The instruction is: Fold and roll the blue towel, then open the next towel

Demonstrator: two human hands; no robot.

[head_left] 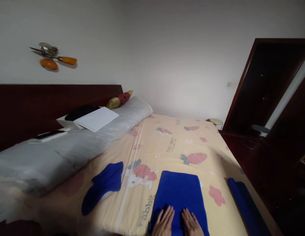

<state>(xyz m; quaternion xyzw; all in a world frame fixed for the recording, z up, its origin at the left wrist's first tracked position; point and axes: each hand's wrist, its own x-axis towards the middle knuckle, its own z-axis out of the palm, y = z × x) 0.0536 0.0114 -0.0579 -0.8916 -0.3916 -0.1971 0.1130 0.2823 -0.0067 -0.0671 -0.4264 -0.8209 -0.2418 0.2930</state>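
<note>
This is a bedroom in a home. A wide bed fills most of the view, with a cartoon-rabbit sheet, a long grey bolster and a dark wooden headboard against a plain white wall. Dark wood furniture stands beside it, and a folded blue towel lies on the sheet.

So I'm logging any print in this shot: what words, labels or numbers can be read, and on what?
"rabbit": grey letters on the pale yellow cartoon-print bedsheet, beside the folded blue towel.
Smaller grey print farther up the bedsheet: too blurred to read.
</note>
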